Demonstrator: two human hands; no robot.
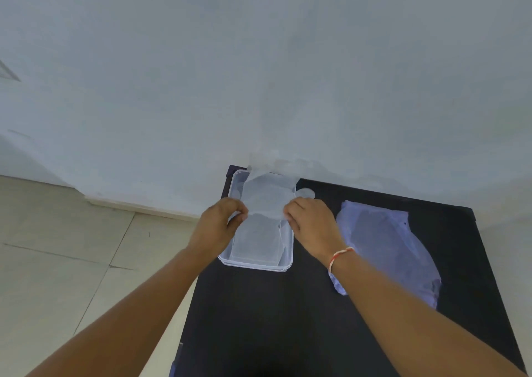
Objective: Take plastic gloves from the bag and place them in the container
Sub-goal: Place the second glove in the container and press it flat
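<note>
A clear plastic container (285,261) stands on the far left part of a black table (273,319). Over it, a thin translucent plastic glove (267,194) is stretched between both hands. My left hand (220,224) pinches the glove's near left edge and my right hand (308,221) pinches its near right edge. The glove's fingers point toward the wall and partly overhang the container's far rim. More translucent plastic lies inside the container (256,240). The flat bluish plastic bag (388,247) lies on the table to the right of my right arm.
A pale wall (259,74) rises directly behind the table. Light floor tiles (72,261) lie to the left of the table's left edge. A red-and-white thread band (339,254) circles my right wrist.
</note>
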